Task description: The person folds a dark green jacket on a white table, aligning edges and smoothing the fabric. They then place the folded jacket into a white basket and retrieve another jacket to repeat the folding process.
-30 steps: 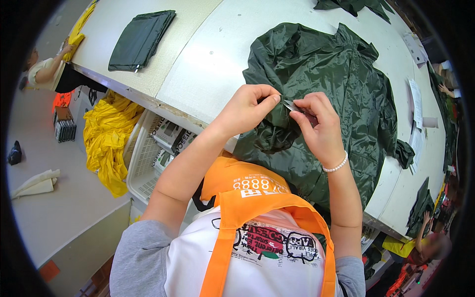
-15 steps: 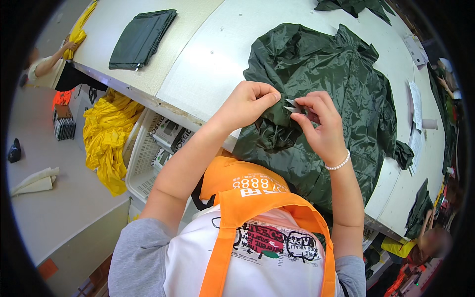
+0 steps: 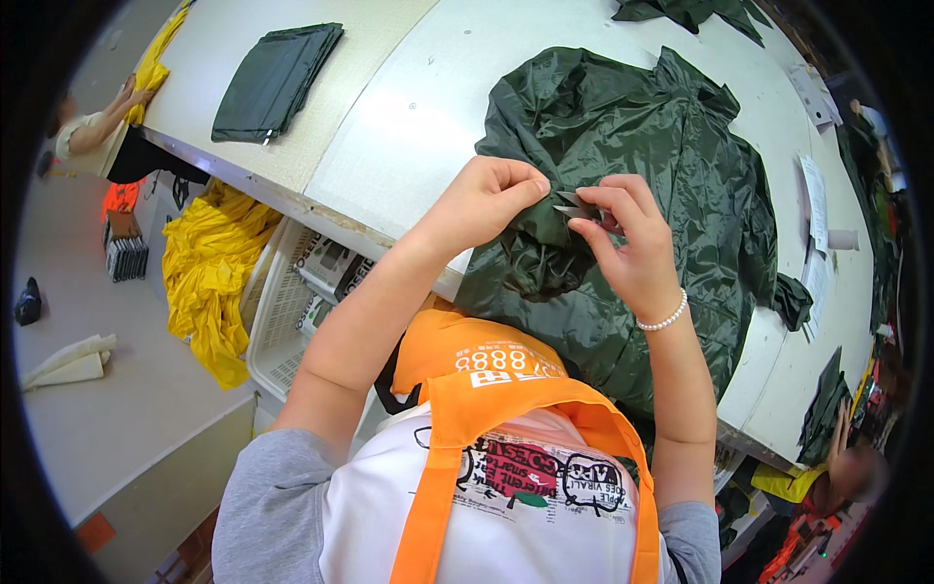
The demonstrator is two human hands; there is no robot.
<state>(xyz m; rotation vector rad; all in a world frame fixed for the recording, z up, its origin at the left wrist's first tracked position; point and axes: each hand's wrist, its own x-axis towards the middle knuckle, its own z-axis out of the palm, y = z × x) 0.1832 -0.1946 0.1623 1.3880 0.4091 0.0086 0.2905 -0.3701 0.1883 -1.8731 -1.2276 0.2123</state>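
Note:
A dark green, shiny jacket (image 3: 696,185) lies spread on the white table in front of me. My left hand (image 3: 484,202) is closed in a pinch on the jacket, holding up a bit of its cloth by the bunched sleeve end. In my right hand (image 3: 632,232), with a beaded bracelet at the wrist, is a small pair of thread snips (image 3: 574,207). Their blades are parted and point at the left fingertips, just over the cloth. The snips' handle is mostly hidden by the right fingers. Any thread between the blades is too small to make out.
Folded dark green cloth (image 3: 277,83) lies on the table (image 3: 389,127) at the far left. Below the table edge, a white basket (image 3: 275,336) holds packages beside a yellow heap (image 3: 209,273). Papers (image 3: 813,204) lie at right. Other people work at both sides.
The snips have shifted slightly left toward my left fingertips, and more of their blades shows. My left hand keeps its pinch on the jacket, almost unmoved.

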